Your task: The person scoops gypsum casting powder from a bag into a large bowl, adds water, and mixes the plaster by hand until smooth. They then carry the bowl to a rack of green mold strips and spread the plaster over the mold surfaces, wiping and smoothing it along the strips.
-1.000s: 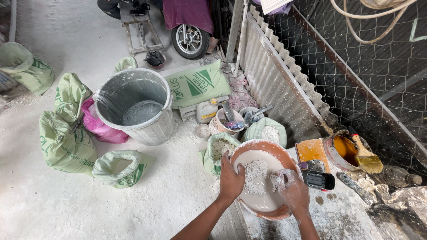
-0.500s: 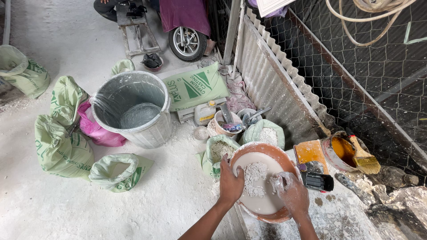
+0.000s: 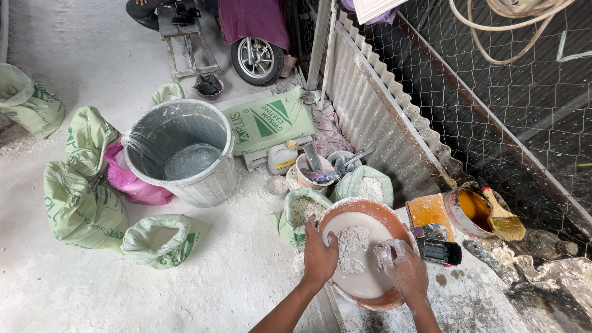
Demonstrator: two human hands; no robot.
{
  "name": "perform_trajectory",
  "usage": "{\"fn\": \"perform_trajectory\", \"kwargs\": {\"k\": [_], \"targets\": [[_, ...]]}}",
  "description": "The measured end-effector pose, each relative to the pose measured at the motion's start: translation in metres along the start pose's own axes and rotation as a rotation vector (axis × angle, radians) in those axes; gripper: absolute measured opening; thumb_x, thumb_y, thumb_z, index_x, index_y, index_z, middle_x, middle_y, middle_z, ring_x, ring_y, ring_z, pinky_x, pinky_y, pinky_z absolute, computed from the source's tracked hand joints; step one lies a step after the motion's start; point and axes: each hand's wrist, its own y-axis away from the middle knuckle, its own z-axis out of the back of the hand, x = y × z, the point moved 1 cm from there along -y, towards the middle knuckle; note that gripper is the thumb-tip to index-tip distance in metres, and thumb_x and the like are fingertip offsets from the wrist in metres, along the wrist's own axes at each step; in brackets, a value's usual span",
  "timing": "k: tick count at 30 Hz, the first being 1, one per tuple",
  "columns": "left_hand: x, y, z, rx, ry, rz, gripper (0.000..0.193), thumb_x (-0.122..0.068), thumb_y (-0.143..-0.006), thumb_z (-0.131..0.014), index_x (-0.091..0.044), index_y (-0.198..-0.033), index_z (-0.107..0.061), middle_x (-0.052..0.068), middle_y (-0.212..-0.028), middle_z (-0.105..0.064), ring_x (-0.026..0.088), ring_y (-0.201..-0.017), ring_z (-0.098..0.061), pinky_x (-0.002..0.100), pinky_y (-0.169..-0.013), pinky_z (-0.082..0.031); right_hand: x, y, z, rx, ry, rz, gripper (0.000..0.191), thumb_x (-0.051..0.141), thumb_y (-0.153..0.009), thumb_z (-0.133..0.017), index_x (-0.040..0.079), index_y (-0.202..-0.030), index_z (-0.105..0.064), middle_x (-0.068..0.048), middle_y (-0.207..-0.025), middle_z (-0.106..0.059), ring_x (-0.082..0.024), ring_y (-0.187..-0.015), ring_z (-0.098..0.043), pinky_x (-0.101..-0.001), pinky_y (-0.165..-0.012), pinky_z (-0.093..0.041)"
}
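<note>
An orange-rimmed bowl (image 3: pixel 394 223) sits on a plaster-spattered ledge and holds a pale liquid with a clump of white powder (image 3: pixel 352 246) in it. My left hand (image 3: pixel 320 254) rests on the bowl's near-left rim, fingers reaching into the powder clump. My right hand (image 3: pixel 403 270), coated in white paste, is over the bowl's right side with its fingers curled on a lump of wet powder.
A grey bucket of water (image 3: pixel 185 151) stands left of the bowl. Green sacks (image 3: pixel 80 203) of powder lie around it, some open (image 3: pixel 370 184). A paint tin with a brush (image 3: pixel 487 213) and a black tool (image 3: pixel 439 251) are at right, beside corrugated sheet and wire mesh.
The view has tilted slightly. Both hands stay in the bowl, working the powder; the right hand has closed more on the wet lump.
</note>
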Motion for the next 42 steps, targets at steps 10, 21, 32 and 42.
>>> {"fn": "perform_trajectory", "kwargs": {"k": [10, 21, 32, 42], "targets": [[0.0020, -0.0005, 0.0001, 0.004, -0.001, 0.016, 0.068, -0.015, -0.095, -0.056, 0.006, -0.150, -0.023, 0.031, -0.152, -0.035, 0.046, -0.141, -0.039, 0.047, -0.117, -0.032, 0.0003, 0.0010, -0.0024, -0.005, -0.003, 0.018, 0.028, 0.040, -0.092, -0.062, 0.021, -0.110, -0.073, -0.009, -0.100, -0.075, -0.033, -0.092, -0.071, -0.0462, -0.082, -0.057], [0.0015, -0.0003, 0.0018, 0.016, -0.005, 0.038, 0.069, -0.015, -0.094, -0.056, 0.005, -0.151, -0.023, 0.030, -0.151, -0.036, 0.046, -0.141, -0.039, 0.048, -0.117, -0.032, 0.0050, 0.0025, 0.0003, 0.015, 0.017, 0.002, 0.028, 0.038, -0.089, -0.066, 0.022, -0.111, -0.072, -0.009, -0.098, -0.074, -0.033, -0.088, -0.071, -0.0466, -0.080, -0.056], [0.0037, 0.0015, 0.0001, 0.016, 0.007, 0.046, 0.069, -0.015, -0.095, -0.056, 0.005, -0.152, -0.022, 0.030, -0.153, -0.035, 0.045, -0.142, -0.038, 0.047, -0.118, -0.031, 0.0002, 0.0024, -0.0025, -0.022, -0.006, 0.028, 0.027, 0.033, -0.088, -0.066, 0.021, -0.112, -0.072, -0.011, -0.095, -0.074, -0.034, -0.087, -0.070, -0.0469, -0.079, -0.056], [0.0043, 0.0001, 0.0019, -0.002, 0.018, 0.022, 0.069, -0.014, -0.094, -0.056, 0.006, -0.151, -0.024, 0.031, -0.151, -0.037, 0.045, -0.142, -0.040, 0.047, -0.117, -0.032, 0.0034, 0.0033, -0.0028, -0.017, -0.028, 0.047, 0.027, 0.038, -0.091, -0.065, 0.018, -0.107, -0.073, -0.010, -0.097, -0.075, -0.033, -0.087, -0.071, -0.0459, -0.080, -0.056]]}}
